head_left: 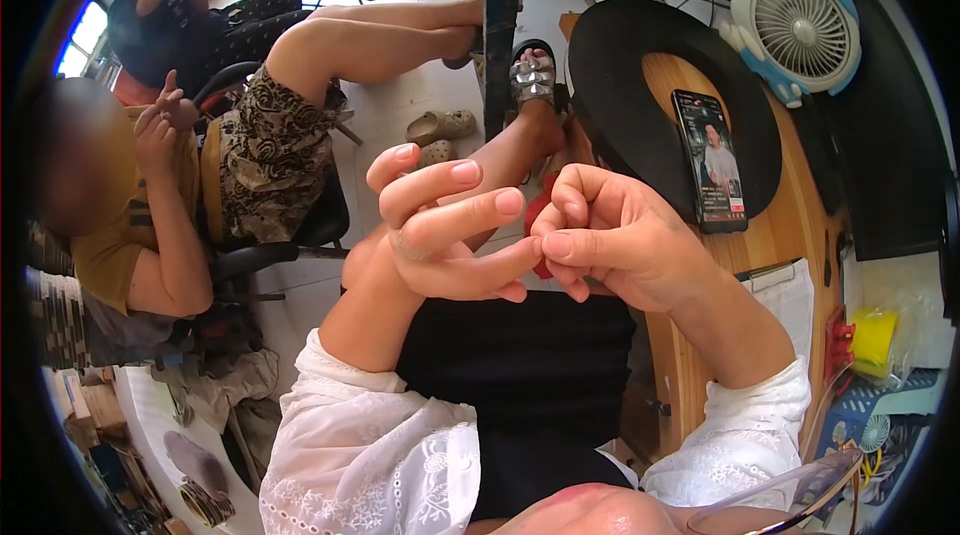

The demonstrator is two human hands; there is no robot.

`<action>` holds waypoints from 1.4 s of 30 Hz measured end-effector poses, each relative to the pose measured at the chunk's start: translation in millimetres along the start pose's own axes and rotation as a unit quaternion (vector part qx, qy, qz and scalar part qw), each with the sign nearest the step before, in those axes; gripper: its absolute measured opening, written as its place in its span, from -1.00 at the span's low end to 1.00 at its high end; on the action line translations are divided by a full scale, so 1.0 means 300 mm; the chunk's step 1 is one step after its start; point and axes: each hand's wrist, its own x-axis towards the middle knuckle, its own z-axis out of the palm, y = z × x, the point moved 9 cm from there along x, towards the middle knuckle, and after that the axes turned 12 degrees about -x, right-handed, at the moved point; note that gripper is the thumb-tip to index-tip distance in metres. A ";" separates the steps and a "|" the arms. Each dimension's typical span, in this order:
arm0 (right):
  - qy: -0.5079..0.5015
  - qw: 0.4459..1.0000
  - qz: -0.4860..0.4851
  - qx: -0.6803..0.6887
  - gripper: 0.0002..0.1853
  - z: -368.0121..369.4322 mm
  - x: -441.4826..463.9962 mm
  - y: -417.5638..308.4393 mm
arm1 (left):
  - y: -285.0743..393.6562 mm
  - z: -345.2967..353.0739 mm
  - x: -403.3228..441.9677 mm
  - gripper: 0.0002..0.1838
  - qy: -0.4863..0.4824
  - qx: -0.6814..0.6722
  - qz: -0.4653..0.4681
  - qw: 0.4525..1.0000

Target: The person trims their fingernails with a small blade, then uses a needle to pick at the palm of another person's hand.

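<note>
My left hand (pixel 450 230) is raised in front of my lap, its thumb and index finger drawn together and the other fingers fanned apart. A thin ring-like band shows near the base of one finger. Against its index fingertip, my right hand (pixel 625 240) pinches with thumb and bent index finger. The two hands touch at these fingertips. Whatever is pinched there is too small or hidden to make out. Something red (pixel 540 220) shows partly behind the fingers. Below both hands lies the black cloth (pixel 520 365) over my lap.
On the wooden table (pixel 740 250) at right, a phone (pixel 712 160) rests across a black ring-shaped mat (pixel 620 65). A white-and-blue fan (pixel 800 25) stands behind it. A seated person (pixel 150 205) is at left, with clogs (pixel 440 127) on the floor. Glasses (pixel 790 495) show lower right.
</note>
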 end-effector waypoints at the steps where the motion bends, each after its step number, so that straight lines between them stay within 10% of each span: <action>1: -0.018 1.000 -0.007 0.012 -0.71 0.009 0.000 -0.001 | 0.003 0.000 0.002 -0.73 0.001 -0.002 0.005 1.000; 21: -0.145 0.968 -0.143 0.147 -0.88 0.047 0.005 -0.046 | -0.019 0.006 -0.001 -0.76 -0.005 0.018 -0.056 0.998; 34: 0.002 0.983 -0.151 -0.107 -0.91 -0.032 0.031 -0.033 | -0.032 0.039 -0.003 -0.86 -0.069 0.042 -0.070 0.994; 36: 0.073 0.958 -0.133 -0.244 -0.86 -0.096 0.054 -0.001 | -0.090 0.112 -0.028 -0.82 -0.156 0.042 -0.140 0.977; 42: 0.217 0.558 -0.290 -0.746 -0.01 0.014 0.006 -0.023 | -0.227 0.239 -0.253 -0.53 -0.332 0.045 -0.382 0.861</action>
